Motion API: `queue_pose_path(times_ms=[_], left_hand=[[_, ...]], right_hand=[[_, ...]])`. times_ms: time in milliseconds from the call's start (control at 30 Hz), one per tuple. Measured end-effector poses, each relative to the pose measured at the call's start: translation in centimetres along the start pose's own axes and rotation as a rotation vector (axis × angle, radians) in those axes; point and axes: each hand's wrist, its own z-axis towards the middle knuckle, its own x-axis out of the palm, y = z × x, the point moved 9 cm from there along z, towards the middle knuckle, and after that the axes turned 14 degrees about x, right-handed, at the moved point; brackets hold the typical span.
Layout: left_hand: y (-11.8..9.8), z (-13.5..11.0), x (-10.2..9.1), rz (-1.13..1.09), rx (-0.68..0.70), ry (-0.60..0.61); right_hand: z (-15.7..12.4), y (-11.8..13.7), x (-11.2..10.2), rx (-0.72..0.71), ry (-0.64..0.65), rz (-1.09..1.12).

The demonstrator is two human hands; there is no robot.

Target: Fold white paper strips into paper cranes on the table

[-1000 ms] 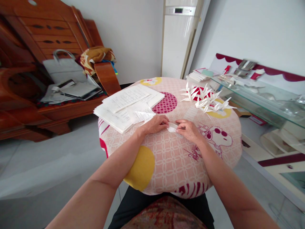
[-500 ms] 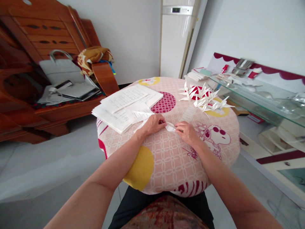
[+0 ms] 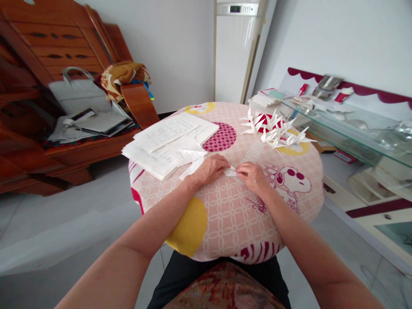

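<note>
Between my two hands a small folded piece of white paper (image 3: 230,172) lies low over the cloth-covered round table (image 3: 222,219). The fingers of my left hand (image 3: 212,168) are closed on its left end and hide part of it. My right hand (image 3: 252,176) pinches its right end between thumb and fingers. Beside my left wrist is a loose paper strip (image 3: 189,170). A stack of written sheets (image 3: 161,159) lies to the left. Several folded white paper cranes (image 3: 273,131) stand in a group at the far right of the table.
Another paper piece (image 3: 254,151) lies flat beyond my right hand. To the right is a glass-topped cabinet (image 3: 350,137) with papers and metal containers. A wooden bench (image 3: 64,38) at the left bears a grey bag (image 3: 79,96). An air conditioner (image 3: 234,56) stands behind.
My left hand has shifted slightly right, closer to my right hand, and its fingers lie flatter over the folded paper. Less of the paper shows now. The view has turned slightly.
</note>
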Motion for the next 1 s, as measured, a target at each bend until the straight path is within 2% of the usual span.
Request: queue_pose_path(times_ms=[200,400,533,833,933,1000], left_hand=[[0.6,-0.1,0.5,-0.045,-0.03,-0.005],[0.9,0.0,0.8,-0.029,-0.06,-0.009],[0.4,0.1,1.0,-0.028,-0.003,-0.013],[-0.2,0.3,1.6,-0.052,0.111,-0.016],[-0.1,0.2,1.6,-0.048,0.105,-0.004],[-0.1,0.2,1.7,-0.045,0.099,0.006]], right_hand=[[0.0,-0.2,-0.7,0.046,-0.05,0.021],[0.0,-0.4,-0.6,0.083,-0.036,0.001],[0.1,-1.1,-0.7,0.134,-0.03,0.048],[0.3,-3.7,-1.3,0.37,0.083,0.255],[0.4,-4.6,-1.7,0.424,0.043,0.267],[0.5,-4.3,-2.4,0.382,-0.04,0.213]])
